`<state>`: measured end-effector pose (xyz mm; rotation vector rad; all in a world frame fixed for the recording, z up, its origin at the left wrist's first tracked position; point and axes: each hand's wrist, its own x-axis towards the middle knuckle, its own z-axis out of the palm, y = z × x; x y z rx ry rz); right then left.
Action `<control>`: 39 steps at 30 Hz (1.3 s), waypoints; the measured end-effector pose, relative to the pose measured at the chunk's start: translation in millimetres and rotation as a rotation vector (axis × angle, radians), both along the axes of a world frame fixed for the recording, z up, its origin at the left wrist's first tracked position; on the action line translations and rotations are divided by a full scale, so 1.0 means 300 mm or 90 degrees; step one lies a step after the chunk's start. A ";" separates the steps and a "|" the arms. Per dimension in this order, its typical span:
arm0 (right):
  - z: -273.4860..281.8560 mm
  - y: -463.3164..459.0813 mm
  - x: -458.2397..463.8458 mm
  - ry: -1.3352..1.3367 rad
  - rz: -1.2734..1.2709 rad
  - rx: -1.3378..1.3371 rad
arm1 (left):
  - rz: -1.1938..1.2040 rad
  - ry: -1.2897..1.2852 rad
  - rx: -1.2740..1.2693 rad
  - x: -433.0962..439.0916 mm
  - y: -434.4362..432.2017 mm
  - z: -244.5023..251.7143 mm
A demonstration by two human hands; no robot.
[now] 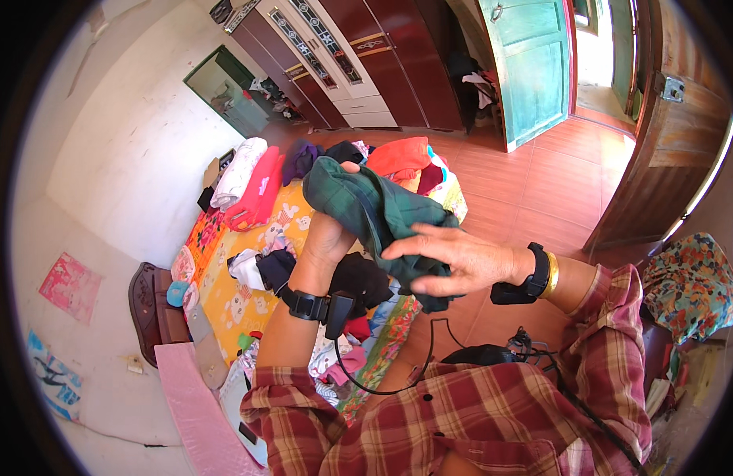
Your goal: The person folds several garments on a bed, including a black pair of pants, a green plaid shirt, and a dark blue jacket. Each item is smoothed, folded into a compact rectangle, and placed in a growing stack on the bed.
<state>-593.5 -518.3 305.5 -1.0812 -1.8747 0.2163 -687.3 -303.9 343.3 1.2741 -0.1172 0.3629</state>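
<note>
My left hand (331,238) grips a dark green plaid garment (375,199), bunched and held up in front of me. Its thumb and fingers are partly covered by the cloth. Against the lower right of this garment lies my right hand (447,259), fingers spread and slightly blurred. Whether it presses on the cloth or only hovers over it is hard to tell. Below the garment, black clothing (360,282) rests on a bed with a yellow cartoon-print sheet (307,205). Beside it are a navy cloth (275,266) and a white cloth (246,269).
A rolled white quilt (240,172) and a red blanket (256,193) lie by the wall. Orange clothing (399,156) and a purple piece (301,159) sit at the bed's far end. Beyond stand a maroon wardrobe (414,71) and a green door (533,71). A black cable (384,392) hangs from my left wrist.
</note>
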 end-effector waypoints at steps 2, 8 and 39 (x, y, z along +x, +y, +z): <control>0.004 0.007 0.000 0.062 0.026 0.073 | -0.080 0.015 -0.051 -0.004 0.005 0.011; 0.012 0.042 0.061 0.324 -0.165 0.008 | -0.111 0.032 -0.048 0.009 0.008 -0.001; -0.075 0.093 0.360 0.548 -0.321 -0.193 | 0.077 0.281 0.201 -0.011 0.088 -0.006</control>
